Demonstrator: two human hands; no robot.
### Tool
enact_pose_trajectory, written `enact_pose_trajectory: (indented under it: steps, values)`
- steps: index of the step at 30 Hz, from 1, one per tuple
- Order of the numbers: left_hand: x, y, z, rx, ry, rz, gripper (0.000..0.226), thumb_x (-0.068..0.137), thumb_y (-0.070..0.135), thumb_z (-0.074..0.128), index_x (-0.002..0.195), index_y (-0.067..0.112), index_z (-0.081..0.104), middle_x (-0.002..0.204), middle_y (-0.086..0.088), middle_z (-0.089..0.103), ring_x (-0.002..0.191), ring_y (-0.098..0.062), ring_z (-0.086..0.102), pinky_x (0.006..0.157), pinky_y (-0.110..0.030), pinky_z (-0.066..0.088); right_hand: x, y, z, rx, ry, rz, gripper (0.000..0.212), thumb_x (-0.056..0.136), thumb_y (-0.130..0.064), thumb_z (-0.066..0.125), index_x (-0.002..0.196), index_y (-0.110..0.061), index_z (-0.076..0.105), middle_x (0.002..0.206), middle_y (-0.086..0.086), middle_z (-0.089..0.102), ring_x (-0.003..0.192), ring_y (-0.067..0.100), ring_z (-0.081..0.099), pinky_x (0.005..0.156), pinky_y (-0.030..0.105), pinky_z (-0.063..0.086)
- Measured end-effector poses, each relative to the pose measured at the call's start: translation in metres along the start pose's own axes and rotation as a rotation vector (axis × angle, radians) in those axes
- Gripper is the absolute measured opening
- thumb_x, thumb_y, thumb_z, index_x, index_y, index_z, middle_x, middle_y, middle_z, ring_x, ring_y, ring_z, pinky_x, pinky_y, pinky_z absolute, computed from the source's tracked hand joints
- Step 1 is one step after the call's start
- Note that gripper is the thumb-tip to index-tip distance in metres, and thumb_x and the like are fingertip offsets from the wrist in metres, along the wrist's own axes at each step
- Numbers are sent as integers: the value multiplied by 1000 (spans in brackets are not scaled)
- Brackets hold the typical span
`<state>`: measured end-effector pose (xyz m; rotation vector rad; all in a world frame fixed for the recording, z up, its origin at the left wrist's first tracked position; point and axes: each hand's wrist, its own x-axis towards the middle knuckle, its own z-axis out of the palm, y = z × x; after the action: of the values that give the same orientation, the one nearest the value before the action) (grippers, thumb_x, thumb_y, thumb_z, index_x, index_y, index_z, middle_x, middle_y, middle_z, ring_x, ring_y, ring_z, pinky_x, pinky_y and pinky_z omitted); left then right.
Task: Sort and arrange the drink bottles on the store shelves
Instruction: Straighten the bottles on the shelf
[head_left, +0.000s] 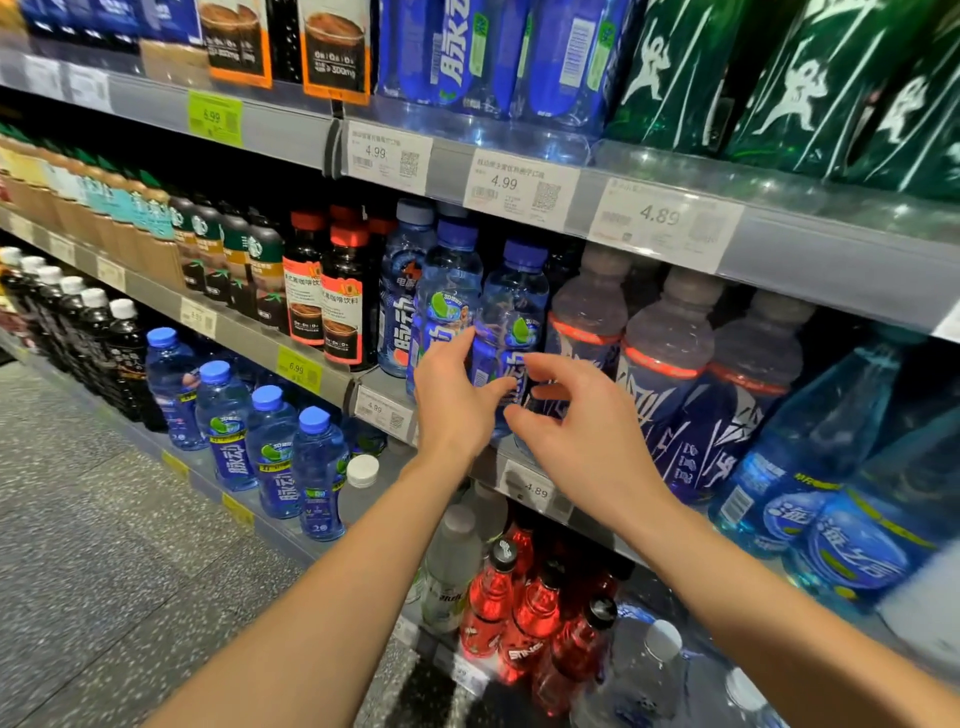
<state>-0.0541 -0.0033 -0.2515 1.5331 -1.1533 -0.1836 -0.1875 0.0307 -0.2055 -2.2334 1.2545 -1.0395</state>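
Shelving: a grey store shelf (291, 358) runs in tiers from upper left to lower right, price tags clipped along each edge, among them a white 4.99 tag (503, 183) and a yellow 6.99 tag (297, 369).
Top tier: dark green bottles (810, 78) at right, large blue bottles (457, 52) at centre.
Middle tier: black coffee bottles with red caps (343, 296), then blue-capped drink bottles, then grey-capped purple bottles (670, 353) to the right.
Lower tiers: a row of blue-capped bottles (270, 447) at left; red bottles with black caps (524, 613) lower centre.
Task bottle: a blue drink bottle with a lime label (511, 322) stands upright at the front edge of the middle tier, just beside a matching bottle (449, 291) on its left.
Left hand (454, 395): curled around the lime-label bottle's lower body, fingers on its left side, thumb across the front.
Right hand (576, 431): spread fairly wide, fingers loosely bent just in front of the same bottle's base; whether the fingertips touch it is unclear, seemingly not.
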Motion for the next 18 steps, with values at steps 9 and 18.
enact_pose_trajectory:
  steps: [9, 18]
  values:
    - [-7, -2, 6, 31, 17, -15, 71, 81, 19, 82, 144, 12, 49, 113, 0, 29, 97, -14, 37, 88, -13, 29, -17, 19, 12, 9, -71, 25, 47, 83, -18, 72, 129, -17, 63, 116, -3, 64, 101, 13, 61, 92, 34, 52]
    - [-19, -3, -1, 127, 28, 81, 66, 83, 20, 80, 136, 10, 43, 126, -9, 47, 118, -22, 47, 101, -34, 41, -31, 32, -3, 20, -25, 50, 47, 85, -19, 70, 130, -18, 59, 121, -5, 62, 107, 11, 58, 95, 33, 50]
